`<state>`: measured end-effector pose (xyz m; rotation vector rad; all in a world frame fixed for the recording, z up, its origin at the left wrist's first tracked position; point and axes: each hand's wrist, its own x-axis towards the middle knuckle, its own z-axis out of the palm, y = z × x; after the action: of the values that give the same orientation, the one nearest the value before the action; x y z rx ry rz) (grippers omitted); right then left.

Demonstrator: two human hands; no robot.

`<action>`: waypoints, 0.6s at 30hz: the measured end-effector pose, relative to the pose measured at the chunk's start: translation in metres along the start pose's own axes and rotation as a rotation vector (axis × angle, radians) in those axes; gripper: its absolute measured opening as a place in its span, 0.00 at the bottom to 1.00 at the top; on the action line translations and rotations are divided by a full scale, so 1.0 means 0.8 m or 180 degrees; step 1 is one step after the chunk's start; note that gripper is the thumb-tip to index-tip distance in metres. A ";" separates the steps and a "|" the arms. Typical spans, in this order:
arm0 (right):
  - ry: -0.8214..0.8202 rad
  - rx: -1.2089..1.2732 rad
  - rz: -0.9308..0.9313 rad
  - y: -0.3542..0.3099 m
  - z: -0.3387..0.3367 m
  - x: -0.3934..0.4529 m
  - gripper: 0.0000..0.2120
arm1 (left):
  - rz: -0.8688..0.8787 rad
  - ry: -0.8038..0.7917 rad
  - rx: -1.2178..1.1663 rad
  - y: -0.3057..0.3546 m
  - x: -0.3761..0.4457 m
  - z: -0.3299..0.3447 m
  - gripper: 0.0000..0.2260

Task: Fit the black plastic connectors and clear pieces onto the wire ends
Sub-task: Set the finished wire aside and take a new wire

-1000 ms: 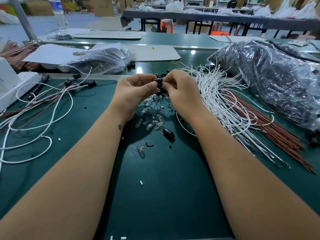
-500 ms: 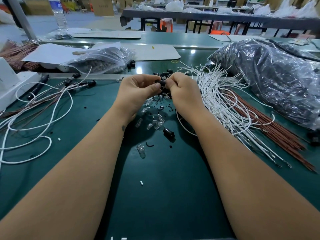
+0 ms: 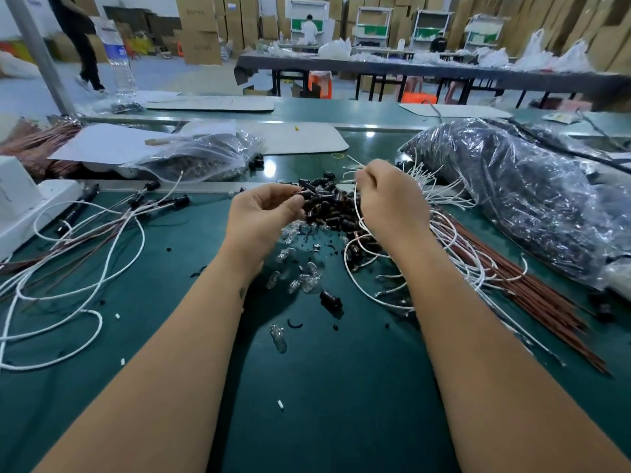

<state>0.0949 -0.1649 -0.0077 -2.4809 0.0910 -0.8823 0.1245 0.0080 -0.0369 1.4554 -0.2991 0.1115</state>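
My left hand [image 3: 264,216] pinches a small black connector [image 3: 305,194] at its fingertips, just above a heap of black connectors [image 3: 329,208] on the green mat. My right hand [image 3: 389,196] is raised to the right of the heap and pinches a white wire [image 3: 355,213] that loops down to the mat. Clear pieces [image 3: 304,281] lie scattered below the heap, and one more clear piece [image 3: 278,337] lies nearer to me. A single black connector [image 3: 330,299] lies beside them. A bundle of loose white wires [image 3: 454,233] and brown wires [image 3: 519,288] spreads out on the right.
Finished wires with black connectors [image 3: 102,227] lie on the left. A large black-filled plastic bag [image 3: 519,192] lies at the right, a smaller clear bag [image 3: 201,158] at the back left. A white box [image 3: 20,203] stands at the left edge. A water bottle [image 3: 116,59] stands behind.
My hands have come apart: the right hand has lifted up and to the right with a white wire, while the left stays by the heap with a black connector. The camera has tilted upward.
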 end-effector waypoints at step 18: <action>-0.1016 -0.1184 0.0765 0.030 0.003 0.100 0.05 | 0.0020 0.0283 0.0529 -0.015 0.018 0.007 0.04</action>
<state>0.1619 -0.2028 0.0256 -2.8411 0.4694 -0.3879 0.1403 -0.0006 -0.0444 1.6092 -0.2259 0.2098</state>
